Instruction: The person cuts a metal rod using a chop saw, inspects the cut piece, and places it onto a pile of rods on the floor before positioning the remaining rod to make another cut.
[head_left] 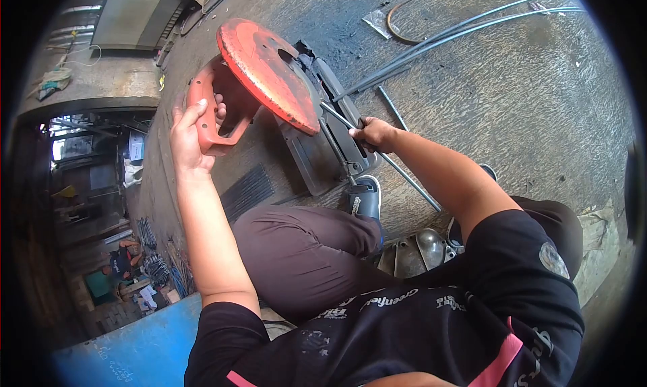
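My left hand (191,136) grips the orange handle (214,121) of a chop saw, whose round orange blade guard (269,73) is raised above the dark saw base (322,151). My right hand (375,133) is closed around a thin metal rod (406,180) that lies across the base under the blade. The rod's free end runs out past my right forearm. I am crouched low, and my shoe (364,197) rests against the front edge of the base.
Several long thin rods (465,33) lie on the concrete floor beyond the saw, with a curved wire (404,6) near them. A bundle of short dark rods (247,191) lies beside my knee. Another person (125,259) sits far off at the left. A blue surface (135,350) is nearby.
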The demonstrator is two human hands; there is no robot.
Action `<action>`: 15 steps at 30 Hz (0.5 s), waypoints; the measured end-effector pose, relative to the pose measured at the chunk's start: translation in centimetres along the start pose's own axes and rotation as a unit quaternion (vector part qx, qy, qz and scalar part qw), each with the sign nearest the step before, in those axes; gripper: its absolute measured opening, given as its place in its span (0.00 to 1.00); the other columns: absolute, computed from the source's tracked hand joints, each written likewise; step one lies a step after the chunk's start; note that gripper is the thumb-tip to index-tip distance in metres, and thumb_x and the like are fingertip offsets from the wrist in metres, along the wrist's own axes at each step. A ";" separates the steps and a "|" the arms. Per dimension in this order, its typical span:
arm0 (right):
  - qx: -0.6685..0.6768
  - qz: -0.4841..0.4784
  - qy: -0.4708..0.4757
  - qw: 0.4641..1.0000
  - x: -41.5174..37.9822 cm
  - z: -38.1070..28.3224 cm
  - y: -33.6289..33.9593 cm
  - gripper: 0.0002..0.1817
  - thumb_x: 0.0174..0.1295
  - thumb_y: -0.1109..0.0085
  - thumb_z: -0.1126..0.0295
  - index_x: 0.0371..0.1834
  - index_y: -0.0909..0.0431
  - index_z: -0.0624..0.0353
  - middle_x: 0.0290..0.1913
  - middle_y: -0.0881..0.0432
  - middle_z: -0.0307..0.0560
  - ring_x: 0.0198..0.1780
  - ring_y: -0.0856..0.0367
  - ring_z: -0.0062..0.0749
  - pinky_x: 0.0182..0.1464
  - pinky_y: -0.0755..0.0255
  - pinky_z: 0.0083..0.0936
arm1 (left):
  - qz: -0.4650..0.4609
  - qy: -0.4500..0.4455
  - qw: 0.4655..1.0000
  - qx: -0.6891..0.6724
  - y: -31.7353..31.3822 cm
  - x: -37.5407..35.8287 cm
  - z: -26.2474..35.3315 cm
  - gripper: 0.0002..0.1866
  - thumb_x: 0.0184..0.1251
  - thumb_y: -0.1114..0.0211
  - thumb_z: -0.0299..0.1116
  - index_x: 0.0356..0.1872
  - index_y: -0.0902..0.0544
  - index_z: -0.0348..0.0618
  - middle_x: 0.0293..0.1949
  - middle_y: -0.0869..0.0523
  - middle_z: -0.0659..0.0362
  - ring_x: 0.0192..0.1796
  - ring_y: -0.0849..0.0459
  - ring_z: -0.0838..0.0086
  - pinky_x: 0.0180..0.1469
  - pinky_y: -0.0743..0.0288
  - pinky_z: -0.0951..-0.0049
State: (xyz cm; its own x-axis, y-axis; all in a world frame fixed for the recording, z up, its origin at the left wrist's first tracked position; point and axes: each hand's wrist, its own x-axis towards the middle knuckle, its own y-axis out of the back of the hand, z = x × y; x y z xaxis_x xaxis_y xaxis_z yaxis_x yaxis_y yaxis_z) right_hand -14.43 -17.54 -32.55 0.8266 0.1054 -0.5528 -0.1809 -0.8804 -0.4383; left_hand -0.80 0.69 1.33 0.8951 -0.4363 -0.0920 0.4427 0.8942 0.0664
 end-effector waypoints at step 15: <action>0.018 -0.073 -0.051 0.996 -1.3 -1.5 0.4 0.21 0.77 0.57 0.54 0.43 0.24 0.63 0.23 0.33 0.37 0.21 0.35 0.26 0.23 0.35 0.29 | -0.008 0.000 1.000 -0.021 0.4 0.2 -0.3 0.31 0.65 0.40 0.24 0.68 0.41 0.37 0.56 0.25 0.42 0.52 0.19 0.61 0.50 0.19 0.64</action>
State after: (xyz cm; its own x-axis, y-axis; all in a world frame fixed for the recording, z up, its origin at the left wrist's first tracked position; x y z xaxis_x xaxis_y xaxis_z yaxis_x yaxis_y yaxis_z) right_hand -14.79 -18.75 -30.97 0.7869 0.2798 -0.5499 -0.0826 -0.8355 -0.5433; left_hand -0.45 0.93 1.03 0.8881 -0.4504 -0.0920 0.4541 0.8906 0.0235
